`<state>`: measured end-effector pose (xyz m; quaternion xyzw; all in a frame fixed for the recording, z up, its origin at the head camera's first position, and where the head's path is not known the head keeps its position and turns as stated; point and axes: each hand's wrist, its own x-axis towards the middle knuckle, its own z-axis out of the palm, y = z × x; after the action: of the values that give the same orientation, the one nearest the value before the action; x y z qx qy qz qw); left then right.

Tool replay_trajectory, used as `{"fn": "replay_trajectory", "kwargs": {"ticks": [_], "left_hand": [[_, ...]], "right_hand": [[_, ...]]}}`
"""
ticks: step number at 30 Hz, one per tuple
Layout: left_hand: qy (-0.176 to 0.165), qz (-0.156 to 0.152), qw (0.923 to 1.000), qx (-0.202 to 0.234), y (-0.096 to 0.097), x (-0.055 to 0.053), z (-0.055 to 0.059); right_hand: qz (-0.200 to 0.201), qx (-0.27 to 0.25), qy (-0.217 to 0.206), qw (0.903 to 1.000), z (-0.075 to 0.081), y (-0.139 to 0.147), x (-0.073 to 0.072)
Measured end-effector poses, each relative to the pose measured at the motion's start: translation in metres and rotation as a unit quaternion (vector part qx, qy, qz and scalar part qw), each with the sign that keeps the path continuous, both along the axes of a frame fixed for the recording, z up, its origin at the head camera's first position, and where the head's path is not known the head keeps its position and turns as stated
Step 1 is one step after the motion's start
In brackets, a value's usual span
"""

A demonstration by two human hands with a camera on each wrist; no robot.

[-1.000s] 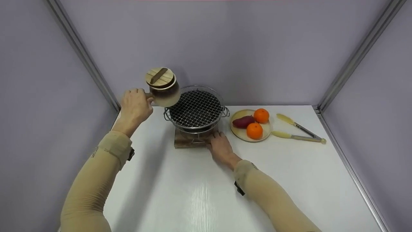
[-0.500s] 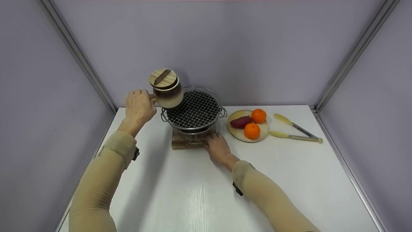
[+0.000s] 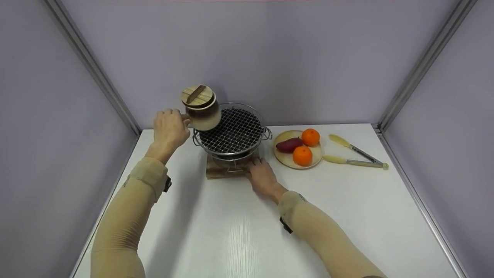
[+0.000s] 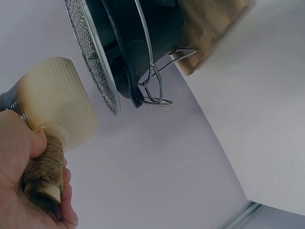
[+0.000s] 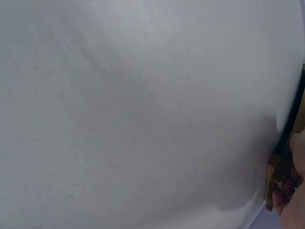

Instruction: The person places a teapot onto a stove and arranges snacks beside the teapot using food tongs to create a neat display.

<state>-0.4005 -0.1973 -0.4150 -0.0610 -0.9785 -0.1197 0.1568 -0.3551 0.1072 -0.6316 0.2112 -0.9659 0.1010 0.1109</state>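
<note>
My left hand (image 3: 170, 131) grips the rope-wrapped side handle (image 4: 45, 164) of a small brown-and-cream ceramic pot (image 3: 204, 117). A wooden lid (image 3: 197, 95) with a dark crossbar sits on the pot. Raised above the table, the pot overlaps the left rim of a round wire grill (image 3: 231, 131) in the head view; the left wrist view shows a gap between them. The grill tops a dark tabletop stove (image 4: 143, 43) on a wooden base board (image 3: 216, 171). My right hand (image 3: 263, 177) holds that board's right front corner, thumb and fingers around its edge in the right wrist view.
Right of the stove, a round plate (image 3: 285, 159) carries two oranges (image 3: 303, 156) and a purple sweet potato (image 3: 289, 145). Tongs (image 3: 364, 163) with yellow tips lie spread farther right. Grey walls (image 3: 247, 58) enclose the white table (image 3: 216, 231) at the back and sides.
My left hand has carried the pot a little to the right, farther over the grill's left side. My right hand stays at the base board, and the plate and tongs lie as before.
</note>
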Motion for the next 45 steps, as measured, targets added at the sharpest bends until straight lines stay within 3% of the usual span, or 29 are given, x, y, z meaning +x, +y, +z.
{"fn": "replay_trajectory", "kwargs": {"ticks": [8, 27, 40, 45], "left_hand": [[-0.009, 0.001, 1.0000, 0.000, 0.005, -0.005, -0.007], [-0.019, 0.009, 0.9998, 0.000, 0.016, -0.015, -0.017], [-0.014, 0.013, 0.9998, 0.001, 0.018, -0.014, -0.023], [-0.010, 0.011, 0.9998, -0.011, 0.023, -0.015, -0.022]], "right_hand": [[0.002, 0.015, -0.009, 0.9999, -0.003, 0.000, 0.001], [-0.006, -0.009, -0.008, 0.9999, 0.000, -0.001, 0.001], [-0.013, 0.016, -0.024, 0.9995, 0.004, -0.004, 0.002], [-0.017, -0.014, -0.036, 0.9991, 0.003, -0.003, 0.004]]}}
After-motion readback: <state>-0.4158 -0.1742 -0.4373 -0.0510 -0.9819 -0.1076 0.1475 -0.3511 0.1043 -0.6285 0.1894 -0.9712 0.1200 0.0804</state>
